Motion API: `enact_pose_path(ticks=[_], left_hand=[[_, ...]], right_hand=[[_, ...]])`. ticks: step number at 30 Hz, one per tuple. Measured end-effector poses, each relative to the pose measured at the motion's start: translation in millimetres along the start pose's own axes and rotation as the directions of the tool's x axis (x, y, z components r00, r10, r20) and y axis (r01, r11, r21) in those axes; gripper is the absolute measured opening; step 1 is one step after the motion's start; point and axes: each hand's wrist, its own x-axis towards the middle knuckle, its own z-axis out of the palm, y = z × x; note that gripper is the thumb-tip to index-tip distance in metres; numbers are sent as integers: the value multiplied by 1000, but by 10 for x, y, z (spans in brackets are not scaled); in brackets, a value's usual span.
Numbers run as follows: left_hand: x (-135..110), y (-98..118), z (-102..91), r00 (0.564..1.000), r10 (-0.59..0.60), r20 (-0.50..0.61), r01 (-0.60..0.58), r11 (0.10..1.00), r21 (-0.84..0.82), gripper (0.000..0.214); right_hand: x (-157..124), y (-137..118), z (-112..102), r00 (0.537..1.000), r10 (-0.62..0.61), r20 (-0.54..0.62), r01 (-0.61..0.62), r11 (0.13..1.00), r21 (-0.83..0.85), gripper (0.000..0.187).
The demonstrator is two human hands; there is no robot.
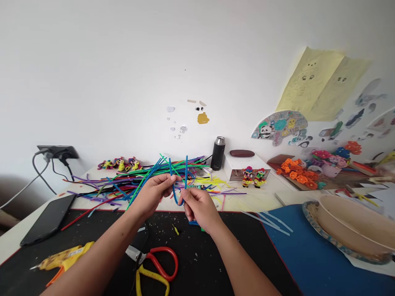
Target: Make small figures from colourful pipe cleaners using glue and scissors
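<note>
- Toward the tabletop's (12,247) near edge, itself out of view, scissors (142,258) lie; one handle is cut off.
- The right hand (197,205), slightly nearer, pinches the blue stem (174,194) beside its bend, hiding part.
- The left hand (162,187) pinches its left side.
- The stem makes a U between both hands, ends toward the tabletop's far edge, before the stem pile (114,187).

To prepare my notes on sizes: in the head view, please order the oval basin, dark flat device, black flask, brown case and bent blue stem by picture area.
1. Oval basin
2. Dark flat device
3. Black flask
4. Brown case
Bent blue stem: thin and partly hidden, so not ranked.
</note>
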Motion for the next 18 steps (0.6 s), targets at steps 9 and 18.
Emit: enact_pose_path(ticks=[9, 18], left_hand=[[35, 13, -73, 1000, -12, 5, 12, 998, -67, 40], [15, 109, -64, 999, -7, -35, 1, 983, -184, 39]], right_hand=[[-7, 39, 15, 996, 24, 80, -16, 995, -101, 61], [-42, 7, 68, 984, 76, 158, -49, 984, -174, 60]])
